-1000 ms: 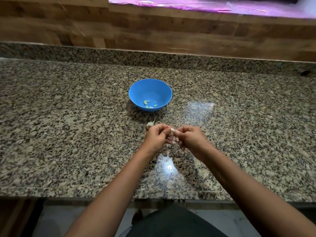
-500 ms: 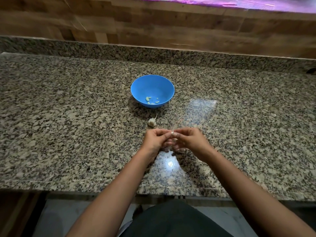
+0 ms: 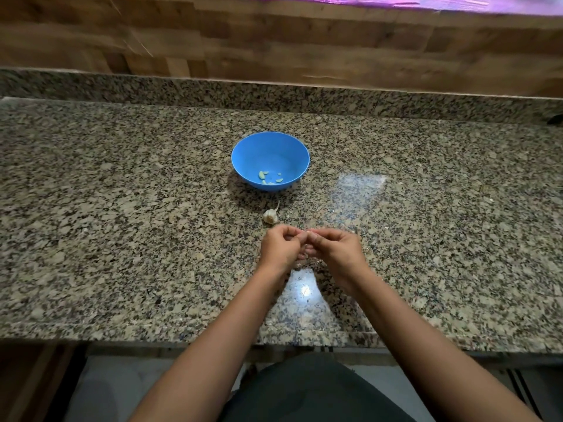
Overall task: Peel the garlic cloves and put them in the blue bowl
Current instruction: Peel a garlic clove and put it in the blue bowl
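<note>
The blue bowl (image 3: 243, 161) stands on the granite counter with several peeled cloves (image 3: 270, 177) at its bottom. A garlic bulb piece (image 3: 270, 216) with a thin stalk lies between the bowl and my hands. My left hand (image 3: 280, 248) and my right hand (image 3: 333, 249) meet just in front of it, fingers curled, pinching a small garlic clove (image 3: 309, 231) between their fingertips. Only a pale tip of the clove shows; the rest is hidden by my fingers.
The granite counter (image 3: 122, 223) runs wide to both sides, with a raised granite lip and a wooden wall at the back. Its front edge is near my body. A small dark object (image 3: 556, 119) sits at the far right edge.
Both hands stay together on the clove, shifting only slightly. The view has tilted a little, so the garlic bulb piece beyond my left hand shows in full.
</note>
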Motion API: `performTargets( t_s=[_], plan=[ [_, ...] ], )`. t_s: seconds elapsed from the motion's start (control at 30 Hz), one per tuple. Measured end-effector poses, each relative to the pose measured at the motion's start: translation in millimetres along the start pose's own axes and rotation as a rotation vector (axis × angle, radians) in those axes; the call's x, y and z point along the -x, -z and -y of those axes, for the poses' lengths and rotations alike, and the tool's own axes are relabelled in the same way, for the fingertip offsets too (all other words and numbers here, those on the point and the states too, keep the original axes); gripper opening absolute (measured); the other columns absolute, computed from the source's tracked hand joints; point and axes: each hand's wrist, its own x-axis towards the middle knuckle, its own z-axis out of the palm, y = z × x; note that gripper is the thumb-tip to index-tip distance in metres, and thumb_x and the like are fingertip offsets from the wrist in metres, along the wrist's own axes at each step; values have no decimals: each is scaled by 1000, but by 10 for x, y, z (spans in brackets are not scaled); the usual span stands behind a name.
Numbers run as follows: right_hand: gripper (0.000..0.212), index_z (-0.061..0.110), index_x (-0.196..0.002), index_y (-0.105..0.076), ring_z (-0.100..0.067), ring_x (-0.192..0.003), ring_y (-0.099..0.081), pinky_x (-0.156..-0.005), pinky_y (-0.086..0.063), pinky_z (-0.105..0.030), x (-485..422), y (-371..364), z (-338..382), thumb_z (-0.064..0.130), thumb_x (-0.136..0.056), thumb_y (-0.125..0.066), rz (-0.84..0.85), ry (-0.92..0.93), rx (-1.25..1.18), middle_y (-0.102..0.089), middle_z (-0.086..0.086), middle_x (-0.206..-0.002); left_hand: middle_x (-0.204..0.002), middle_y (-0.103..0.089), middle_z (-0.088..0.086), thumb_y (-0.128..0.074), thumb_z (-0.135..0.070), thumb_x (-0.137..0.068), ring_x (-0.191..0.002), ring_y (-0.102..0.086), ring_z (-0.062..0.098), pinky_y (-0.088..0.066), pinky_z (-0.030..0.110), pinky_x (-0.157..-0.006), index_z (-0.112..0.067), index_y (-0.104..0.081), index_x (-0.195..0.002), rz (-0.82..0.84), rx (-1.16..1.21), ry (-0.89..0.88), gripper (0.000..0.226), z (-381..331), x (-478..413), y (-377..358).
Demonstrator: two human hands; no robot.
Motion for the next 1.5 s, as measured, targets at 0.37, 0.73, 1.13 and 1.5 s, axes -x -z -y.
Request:
performTargets(
  t_s=[0.37, 0.73, 1.13, 1.5],
  plan=[
    [18, -11, -95, -63, -21, -67, -62, -63, -56, -24, 2, 69, 182, -12, -85, -49, 66, -211, -163, -66, -17, -79, -83, -62, 5, -54, -13, -93, -68, -59, 15, -53, 24, -64, -11, -54, -90, 226, -14, -69, 4, -130, -7, 100],
    [15, -8, -89, -65, -20, -69, -62, -61, -56, -23, -1, 84, 157, -12, -84, -52, 40, -252, -144, -66, -17, -83, -88, -62, 5, -46, -22, -97, -71, -60, 13, -55, 33, -75, -10, -52, -97, 317, -193, -110, 13, -110, 57, 121],
    [22, -6, -107, -57, -24, -82, -62, -73, -56, -29, -76, 158, 140, -11, -91, -41, 35, -274, -250, -58, -21, -98, -89, -66, 3, -59, -3, -88, -80, -66, 17, -55, 25, -73, -17, -59, -89, 206, -322, -127, 13, 14, 84, 206],
    [11, -5, -94, -60, -25, -78, -64, -78, -54, -34, -27, 108, 132, -8, -86, -53, 49, -206, -137, -66, -19, -87, -89, -71, 5, -71, -17, -82, -81, -66, 17, -57, 32, -77, -11, -69, -94, 87, -166, -118, 13, -67, 43, 80]
  ],
)
